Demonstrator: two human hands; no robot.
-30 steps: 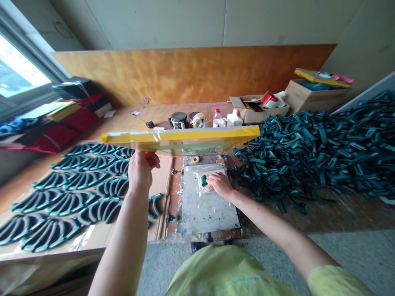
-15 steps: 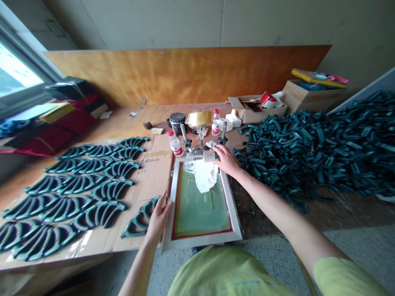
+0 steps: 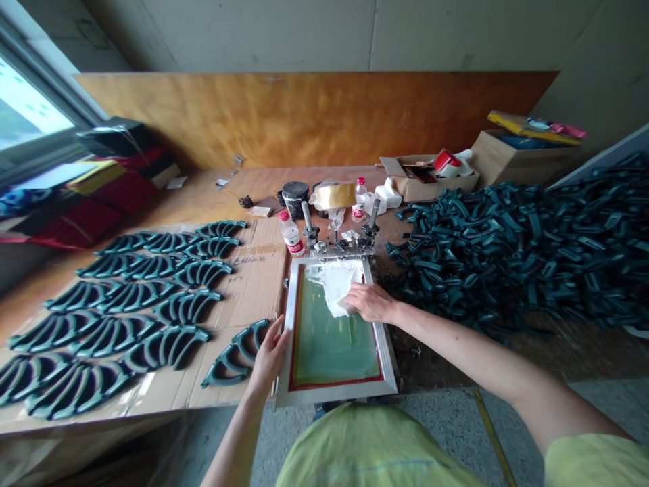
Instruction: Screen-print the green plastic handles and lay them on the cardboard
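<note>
A screen printing frame (image 3: 388, 365) with a metal border and a green mesh lies in front of me. White ink (image 3: 337, 284) is spread over the mesh's upper part. My left hand (image 3: 270, 352) grips the frame's left edge, fingers bent around it. Over the ink's right side is my right hand (image 3: 371, 302), its fingers curled and pressed together; whatever is in them is hidden. A clamp stand (image 3: 342, 247) with two upright posts stands at the frame's far end. Left of my left hand lie a few dark green curved parts (image 3: 236, 355).
Rows of dark green curved parts (image 3: 116, 338) cover the cardboard (image 3: 253, 277) on the left. A large heap of similar parts (image 3: 532, 250) fills the right. Behind the frame stand two red-capped bottles (image 3: 291, 237), a black tub (image 3: 295, 198) and an open cardboard box (image 3: 405, 189).
My right hand has come from the clamp stand toward me, down onto the white ink. My left hand stays at the frame's left edge.
</note>
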